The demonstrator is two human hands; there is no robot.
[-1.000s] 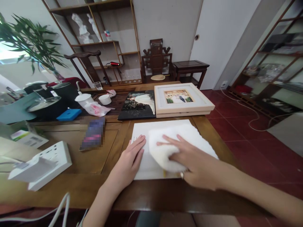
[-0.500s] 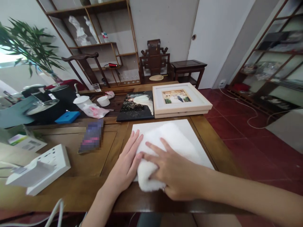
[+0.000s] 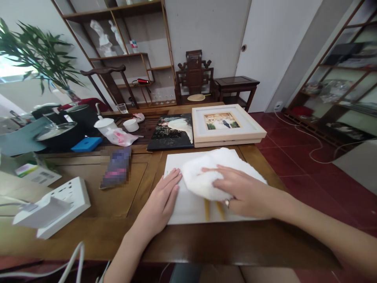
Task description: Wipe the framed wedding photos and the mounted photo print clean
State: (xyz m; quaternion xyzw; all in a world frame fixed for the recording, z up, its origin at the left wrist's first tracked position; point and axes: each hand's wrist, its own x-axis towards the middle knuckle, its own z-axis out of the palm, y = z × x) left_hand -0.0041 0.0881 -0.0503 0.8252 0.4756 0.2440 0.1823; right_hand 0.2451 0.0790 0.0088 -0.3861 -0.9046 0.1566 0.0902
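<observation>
A white panel (image 3: 188, 210) lies flat near the front edge of the wooden table, with two yellowish strips showing on its lower part. My left hand (image 3: 165, 196) rests flat on the panel's left edge, fingers stretched out. A fluffy white cloth (image 3: 203, 173) is bunched under my right hand (image 3: 238, 188), whose fingers press into it on the panel. The cloth covers much of the panel's upper and right side. A ring shows on my right hand.
Behind the panel lie a dark photo print (image 3: 171, 133) and a framed picture (image 3: 224, 135). To the left are a white power strip (image 3: 66, 208), a pixelated packet (image 3: 118, 167), a blue block (image 3: 86, 144), a teapot (image 3: 104, 124) and a white cup (image 3: 131, 125).
My right hand has moved the cloth up and to the right, uncovering the panel's lower left and the yellowish strips. My left hand stays on the left edge.
</observation>
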